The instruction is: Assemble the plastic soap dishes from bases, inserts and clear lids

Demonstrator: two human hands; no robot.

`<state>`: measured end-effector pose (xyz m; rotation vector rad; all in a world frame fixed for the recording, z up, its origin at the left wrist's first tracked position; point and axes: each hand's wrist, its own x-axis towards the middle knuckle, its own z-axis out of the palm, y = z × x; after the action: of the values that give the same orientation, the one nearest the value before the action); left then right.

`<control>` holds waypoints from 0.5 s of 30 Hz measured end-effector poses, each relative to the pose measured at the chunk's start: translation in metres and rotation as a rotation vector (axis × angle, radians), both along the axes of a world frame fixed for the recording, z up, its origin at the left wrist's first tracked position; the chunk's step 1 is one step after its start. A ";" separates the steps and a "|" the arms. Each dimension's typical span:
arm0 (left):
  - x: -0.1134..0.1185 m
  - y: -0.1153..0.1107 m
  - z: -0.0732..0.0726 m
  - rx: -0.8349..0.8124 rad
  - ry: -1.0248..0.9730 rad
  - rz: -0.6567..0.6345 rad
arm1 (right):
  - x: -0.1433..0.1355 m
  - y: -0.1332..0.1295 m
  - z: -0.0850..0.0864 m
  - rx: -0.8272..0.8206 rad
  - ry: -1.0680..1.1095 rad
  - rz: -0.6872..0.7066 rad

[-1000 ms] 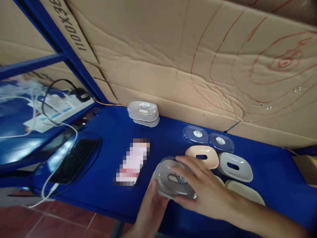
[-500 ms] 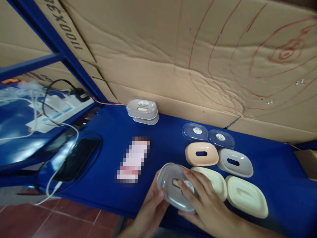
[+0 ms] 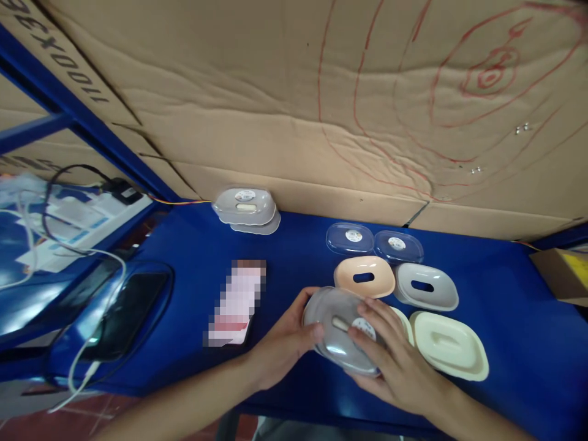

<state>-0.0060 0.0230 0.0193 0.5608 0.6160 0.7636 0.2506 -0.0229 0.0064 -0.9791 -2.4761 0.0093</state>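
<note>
A grey soap box (image 3: 337, 349) with a clear lid and a round sticker is held between both my hands above the table's front edge. My left hand (image 3: 285, 340) grips its left side, thumb on the lid's edge. Spread over the lid's right side are the fingers of my right hand (image 3: 395, 364), its thumb low at the near edge. Close by lie a peach tray (image 3: 342, 283) and a grey tray (image 3: 448, 299), each with an oval slot. One cream base (image 3: 473, 362) is in plain sight; another cream base (image 3: 404, 323) is mostly behind my right hand.
Two clear lids (image 3: 342, 242) lie behind the trays. Stacked lidded soap boxes (image 3: 261, 215) stand against the cardboard wall (image 3: 220, 135). A phone with a blurred screen (image 3: 236, 300), a dark phone (image 3: 131, 312) on a white cable and a power strip (image 3: 87, 236) are leftward.
The view has shifted, so most things on the table appear further left. Both hands still hold the soap box, now tilted a little differently. My left thumb has moved further onto the lid.
</note>
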 end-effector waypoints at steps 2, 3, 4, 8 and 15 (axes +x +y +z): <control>0.005 0.003 0.000 -0.011 0.012 0.000 | 0.000 0.002 0.003 0.002 -0.009 -0.021; 0.006 0.003 -0.001 -0.024 0.023 0.003 | -0.001 0.002 0.005 -0.010 -0.022 -0.025; 0.007 0.002 -0.001 -0.041 0.034 0.010 | -0.001 0.002 0.007 -0.031 -0.036 -0.024; 0.005 -0.011 -0.002 -0.129 0.052 0.042 | -0.005 0.000 0.016 -0.176 -0.066 -0.001; -0.001 -0.041 -0.008 -0.202 0.071 0.098 | -0.002 -0.012 0.014 -0.231 -0.079 0.061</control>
<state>-0.0070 -0.0184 0.0112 0.3753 0.7810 0.7654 0.2484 -0.0349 0.0200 -1.0139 -2.6197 0.2872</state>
